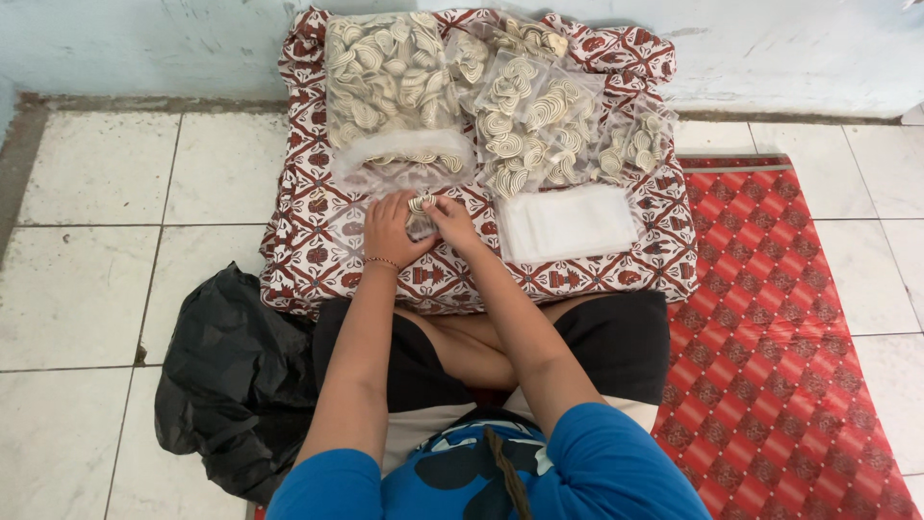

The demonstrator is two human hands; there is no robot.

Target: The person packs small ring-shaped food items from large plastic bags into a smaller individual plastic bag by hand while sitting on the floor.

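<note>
My left hand (390,231) and my right hand (450,220) meet over a small clear plastic bag (420,223) on a red-and-white patterned cushion (318,250). Both hands grip the bag, and a few pale striped spiral snacks (422,203) show between the fingertips. A beaded bracelet sits on my left wrist. Just beyond my hands lies a large open clear bag of the same snacks (390,91). A stack of empty clear bags (566,221) lies to the right of my right hand.
Several filled smaller snack bags (534,120) lie at the cushion's far right. A black plastic bag (236,376) sits on the white tiled floor at my left. A red patterned mat (780,337) covers the floor at right. A pale wall (144,43) runs behind.
</note>
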